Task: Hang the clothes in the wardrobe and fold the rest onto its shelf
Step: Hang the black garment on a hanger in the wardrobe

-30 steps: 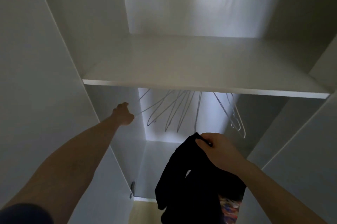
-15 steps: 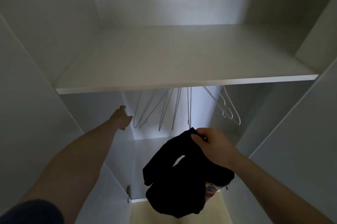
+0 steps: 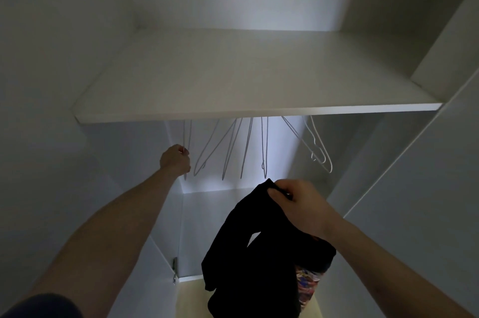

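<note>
1. Left hand [image 3: 175, 160] at 10 o'clock pinches leftmost hanger [image 3: 187, 146].
2. Right hand [image 3: 300, 205] at 5 o'clock grips black garment [image 3: 248, 253], dangling.
3. Risk: neighbouring hangers [image 3: 233, 146] snag, garment slips.

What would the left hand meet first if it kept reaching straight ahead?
The leftmost wire hanger: the left hand appears to be at it already, fingers curled by its wire. Depth is unclear.
</note>
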{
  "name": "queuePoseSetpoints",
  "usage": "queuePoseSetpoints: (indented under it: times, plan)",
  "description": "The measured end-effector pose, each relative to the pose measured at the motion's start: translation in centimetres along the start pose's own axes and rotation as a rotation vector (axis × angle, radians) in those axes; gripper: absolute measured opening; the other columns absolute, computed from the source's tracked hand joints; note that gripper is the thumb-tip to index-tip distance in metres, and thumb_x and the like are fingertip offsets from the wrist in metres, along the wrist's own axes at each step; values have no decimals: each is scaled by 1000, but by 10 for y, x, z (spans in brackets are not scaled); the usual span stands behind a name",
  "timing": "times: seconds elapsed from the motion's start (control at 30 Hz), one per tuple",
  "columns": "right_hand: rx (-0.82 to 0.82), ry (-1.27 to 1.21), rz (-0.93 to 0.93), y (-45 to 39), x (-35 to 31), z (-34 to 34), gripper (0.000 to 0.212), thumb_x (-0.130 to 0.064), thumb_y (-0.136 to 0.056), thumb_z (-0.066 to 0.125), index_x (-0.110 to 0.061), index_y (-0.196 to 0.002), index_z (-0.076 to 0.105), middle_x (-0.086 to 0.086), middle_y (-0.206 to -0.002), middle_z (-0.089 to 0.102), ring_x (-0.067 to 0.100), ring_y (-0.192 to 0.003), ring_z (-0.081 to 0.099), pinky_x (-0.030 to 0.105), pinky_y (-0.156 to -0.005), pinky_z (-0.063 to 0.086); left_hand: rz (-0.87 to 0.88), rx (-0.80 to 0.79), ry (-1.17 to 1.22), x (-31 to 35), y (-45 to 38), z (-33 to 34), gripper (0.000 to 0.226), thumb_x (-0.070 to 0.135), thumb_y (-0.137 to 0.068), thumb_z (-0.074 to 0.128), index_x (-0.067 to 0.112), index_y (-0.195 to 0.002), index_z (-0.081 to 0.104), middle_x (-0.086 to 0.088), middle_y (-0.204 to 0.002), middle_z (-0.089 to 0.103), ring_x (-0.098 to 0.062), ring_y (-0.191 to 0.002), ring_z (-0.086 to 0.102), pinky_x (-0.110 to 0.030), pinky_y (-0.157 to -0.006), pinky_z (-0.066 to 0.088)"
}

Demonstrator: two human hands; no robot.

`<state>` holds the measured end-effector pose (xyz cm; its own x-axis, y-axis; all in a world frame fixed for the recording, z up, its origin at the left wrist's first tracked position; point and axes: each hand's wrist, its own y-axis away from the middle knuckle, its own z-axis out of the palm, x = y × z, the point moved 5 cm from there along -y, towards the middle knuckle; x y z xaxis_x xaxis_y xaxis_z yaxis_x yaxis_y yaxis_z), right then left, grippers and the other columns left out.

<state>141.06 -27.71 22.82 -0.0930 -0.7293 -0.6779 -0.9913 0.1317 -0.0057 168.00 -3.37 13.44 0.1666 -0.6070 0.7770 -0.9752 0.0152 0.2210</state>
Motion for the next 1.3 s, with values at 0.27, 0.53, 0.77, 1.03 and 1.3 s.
queuePoseSetpoints:
  times: [0.27,0.53,0.77,1.03,1.3]
  plan:
    - [-25,-29,16,18,-2,12,35,-34,-104,54,-13,-77,61,12,-70,60,26,-63,55,45,-66,48,-10,133,258,-44,64,10,17,15,-107,49,4,-100,60,-19,-97,71,-26,-64,69,-30,-57,54]
    - [-84,19,64,45,9,47,32,-35,-104,56,-19,-78,65,1,-68,64,13,-60,59,34,-65,49,-118,64,318,-131,149,44,21,15,-106,52,9,-88,61,-13,-82,69,-20,-52,66,-39,-54,59]
    - [-125,75,32,82,17,73,32,-33,-102,59,-34,-70,58,-19,-68,63,4,-64,59,17,-60,41,-124,42,-41,-164,209,39,18,13,-96,51,27,-93,62,6,-86,65,-17,-77,63,-31,-69,50]
    - [-105,9,22,145,20,71,21,-36,-101,61,-32,-80,64,-14,-70,66,5,-65,63,16,-59,43,2,-178,-349,-144,265,20,32,22,-102,44,23,-101,76,-4,-107,74,-25,-97,69,-35,-90,55]
    - [-13,-186,183,262,42,49,16,-38,-97,68,-43,-110,61,-13,-60,67,2,-51,59,12,-52,43,313,-234,-563,-85,365,18,32,31,-105,45,27,-92,74,8,-92,70,-11,-70,60,-28,-70,51]
